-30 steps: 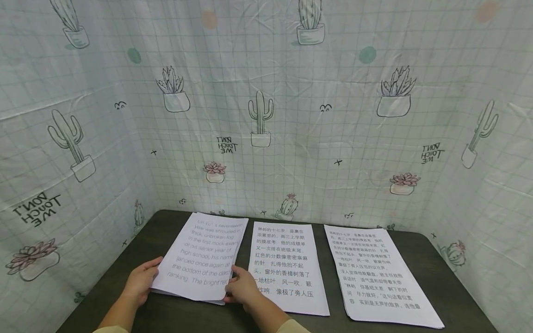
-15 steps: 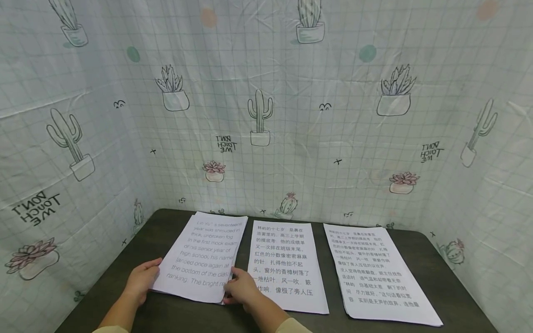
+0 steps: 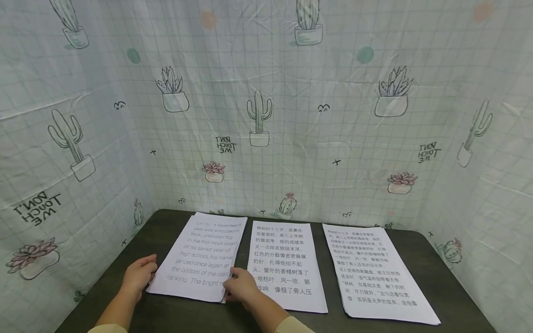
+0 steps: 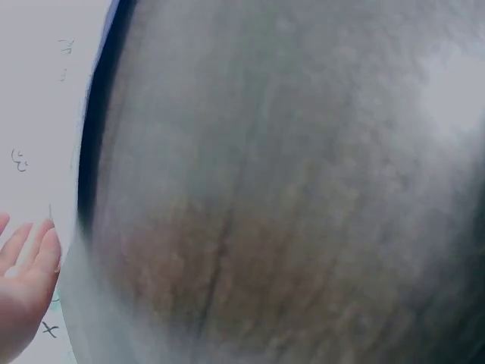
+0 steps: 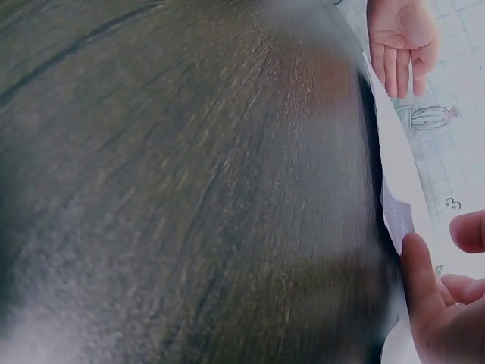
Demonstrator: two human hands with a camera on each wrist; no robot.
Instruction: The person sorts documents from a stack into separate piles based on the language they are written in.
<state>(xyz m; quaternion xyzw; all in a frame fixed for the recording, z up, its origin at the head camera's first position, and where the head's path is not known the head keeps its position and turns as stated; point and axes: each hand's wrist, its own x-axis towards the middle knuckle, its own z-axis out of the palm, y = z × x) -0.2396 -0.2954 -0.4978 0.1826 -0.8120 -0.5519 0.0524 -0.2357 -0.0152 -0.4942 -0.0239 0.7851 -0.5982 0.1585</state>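
Observation:
In the head view, a stack of paper printed with English text [image 3: 204,259] lies at the left of the dark table. My left hand [image 3: 139,277] is beside its lower left edge, fingers extended; the left wrist view shows the same hand [image 4: 26,296] with fingers straight. At the stack's lower right edge is my right hand [image 3: 241,286]. The right wrist view has the right hand's fingers [image 5: 420,277] touching the paper edge, with the thumb held apart. Part of the lower right corner is hidden by that hand.
A second paper stack with Chinese text [image 3: 281,263] lies right of the first, partly behind the right forearm. Farther right is a third stack [image 3: 374,273], its sheets slightly uneven. A cactus-print curtain [image 3: 291,138] encloses the back and sides of the table [image 3: 129,249].
The sheet that stuck out below the left stack has drawn in under it. My left hand has shifted slightly left, and the stack's lower left corner has too. The right hand stays nearly still.

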